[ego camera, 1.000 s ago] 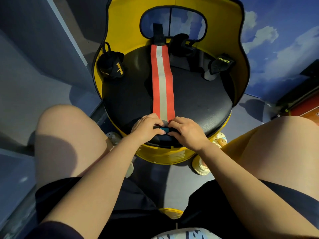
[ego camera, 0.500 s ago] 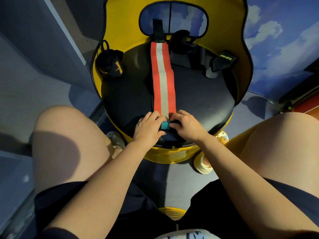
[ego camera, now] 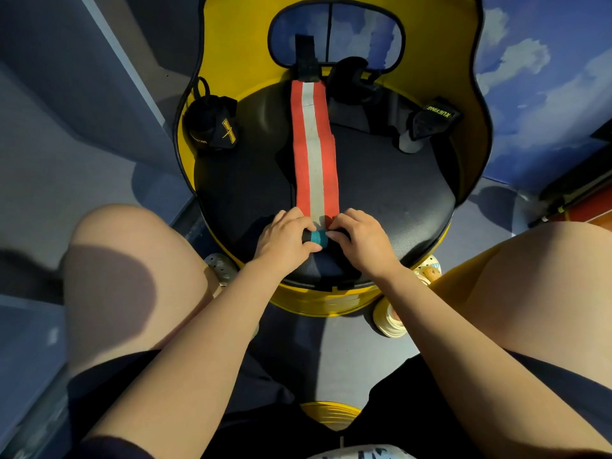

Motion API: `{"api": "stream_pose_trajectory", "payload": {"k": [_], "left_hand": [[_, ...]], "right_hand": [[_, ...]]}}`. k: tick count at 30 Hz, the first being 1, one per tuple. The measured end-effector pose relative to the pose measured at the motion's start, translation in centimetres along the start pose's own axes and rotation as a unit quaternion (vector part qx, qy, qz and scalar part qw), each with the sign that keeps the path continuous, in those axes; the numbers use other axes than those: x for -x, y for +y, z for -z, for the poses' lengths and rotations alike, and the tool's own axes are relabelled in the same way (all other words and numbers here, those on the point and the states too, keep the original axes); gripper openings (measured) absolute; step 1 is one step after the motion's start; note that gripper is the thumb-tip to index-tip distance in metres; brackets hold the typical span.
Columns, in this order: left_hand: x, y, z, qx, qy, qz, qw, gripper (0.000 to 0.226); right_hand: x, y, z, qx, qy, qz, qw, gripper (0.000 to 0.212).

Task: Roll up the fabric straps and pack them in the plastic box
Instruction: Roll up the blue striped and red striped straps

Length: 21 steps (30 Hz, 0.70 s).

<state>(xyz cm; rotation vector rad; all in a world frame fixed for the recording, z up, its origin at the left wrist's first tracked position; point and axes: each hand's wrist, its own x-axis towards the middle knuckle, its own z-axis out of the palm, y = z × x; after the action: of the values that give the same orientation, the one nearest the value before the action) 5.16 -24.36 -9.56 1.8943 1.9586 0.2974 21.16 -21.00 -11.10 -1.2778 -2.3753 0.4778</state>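
At the far left of the black seat (ego camera: 397, 207) we see a rolled black strap (ego camera: 212, 127) with yellow markings, lying against the yellow rim. Our left hand (ego camera: 284, 241) has its fingers (ego camera: 298, 220) curled narrow around the left end of the small roll (ego camera: 316, 240), which shows teal and black. The red and white strap (ego camera: 314, 154) runs flat from that roll up the middle of the seat. Our right hand (ego camera: 362, 238) pinches the roll's right end. At the far right lies another black strap (ego camera: 433, 119) with yellow lettering.
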Motion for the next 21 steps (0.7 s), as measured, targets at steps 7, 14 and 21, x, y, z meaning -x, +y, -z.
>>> {"api": "stream_pose_trajectory", "payload": {"k": [7, 14, 21], "left_hand": [[-0.8, -0.7, 0.2, 0.066, -0.021, 0.024, 0.997, 0.033], [-0.6, -0.7, 0.4, 0.036, 0.003, 0.007, 0.999, 0.045], [-0.4, -0.3, -0.1, -0.091, 0.043, -0.052, 0.994, 0.046]], "right_hand": [[0.7, 1.0, 0.5, -0.005, -0.075, 0.03, 0.997, 0.041], [-0.9, 0.8, 1.2, -0.026, -0.098, -0.004, 0.995, 0.035], [-2.7, 0.7, 2.2, -0.034, -0.172, -0.047, 0.983, 0.032]]}}
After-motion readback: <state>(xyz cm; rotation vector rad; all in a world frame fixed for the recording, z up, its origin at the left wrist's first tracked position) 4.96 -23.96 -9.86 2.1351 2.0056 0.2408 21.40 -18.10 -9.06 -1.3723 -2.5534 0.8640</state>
